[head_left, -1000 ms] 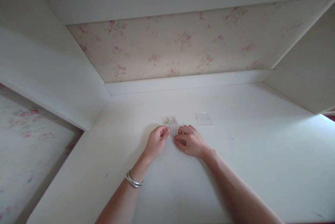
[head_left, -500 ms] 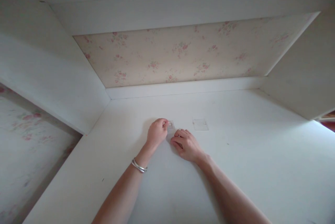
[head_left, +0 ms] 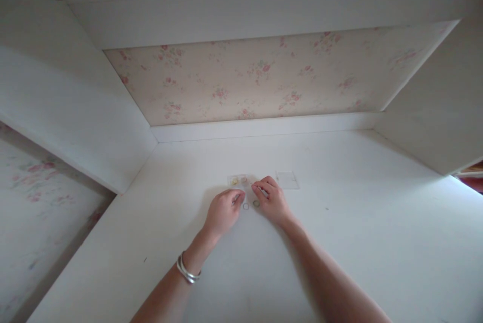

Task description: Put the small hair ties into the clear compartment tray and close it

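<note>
My left hand point(head_left: 223, 211) and right hand point(head_left: 272, 198) are curling, pinching nothing I can tell, beside two small rings point(head_left: 251, 205) on the bench point(head_left: 377, 222).

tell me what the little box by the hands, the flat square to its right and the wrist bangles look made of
The little box looks like clear glossy plastic: the white desk shows through around small yellowish pieces inside. The flat square seems the same clear plastic, nearly invisible but for its edges. The bangles on the left wrist look like polished silvery metal with bright glints.
</note>
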A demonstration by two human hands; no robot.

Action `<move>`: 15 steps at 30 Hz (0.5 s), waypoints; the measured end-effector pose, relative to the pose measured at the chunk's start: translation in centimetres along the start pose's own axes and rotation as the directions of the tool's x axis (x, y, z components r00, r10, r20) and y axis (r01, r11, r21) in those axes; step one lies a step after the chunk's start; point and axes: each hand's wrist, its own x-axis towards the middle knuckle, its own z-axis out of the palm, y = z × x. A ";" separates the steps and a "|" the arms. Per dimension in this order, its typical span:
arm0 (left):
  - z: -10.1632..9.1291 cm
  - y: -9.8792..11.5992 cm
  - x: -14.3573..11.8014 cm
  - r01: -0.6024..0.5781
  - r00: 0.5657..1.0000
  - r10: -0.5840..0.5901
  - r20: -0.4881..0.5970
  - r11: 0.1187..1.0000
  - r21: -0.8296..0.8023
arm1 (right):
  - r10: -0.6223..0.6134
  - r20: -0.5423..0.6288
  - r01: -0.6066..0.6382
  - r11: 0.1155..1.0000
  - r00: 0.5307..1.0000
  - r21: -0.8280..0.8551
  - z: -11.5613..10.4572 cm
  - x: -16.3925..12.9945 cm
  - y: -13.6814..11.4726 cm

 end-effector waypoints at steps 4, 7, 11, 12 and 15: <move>0.2 0.7 -2.0 -0.078 0.990 0.063 0.125 0.991 0.113 | -0.057 0.020 0.058 0.995 0.998 -0.077 0.3 -0.1 -0.2; 0.4 0.6 -2.3 -0.072 0.986 0.039 0.165 0.977 0.201 | -0.069 0.025 0.071 0.992 0.997 -0.104 0.3 -0.1 -0.4; 0.4 0.5 -2.3 -0.069 0.982 0.018 0.191 0.962 0.266 | -0.058 0.007 0.059 0.990 0.998 -0.131 0.5 0.3 -0.2; 0.4 0.5 -2.3 -0.069 0.980 0.014 0.197 0.960 0.273 | -0.058 0.002 0.058 0.988 0.998 -0.147 0.6 0.4 -0.2; 0.4 0.6 -2.4 -0.053 0.977 -0.007 0.211 0.960 0.276 | -0.065 -0.013 0.061 0.981 0.998 -0.185 1.0 0.8 -0.1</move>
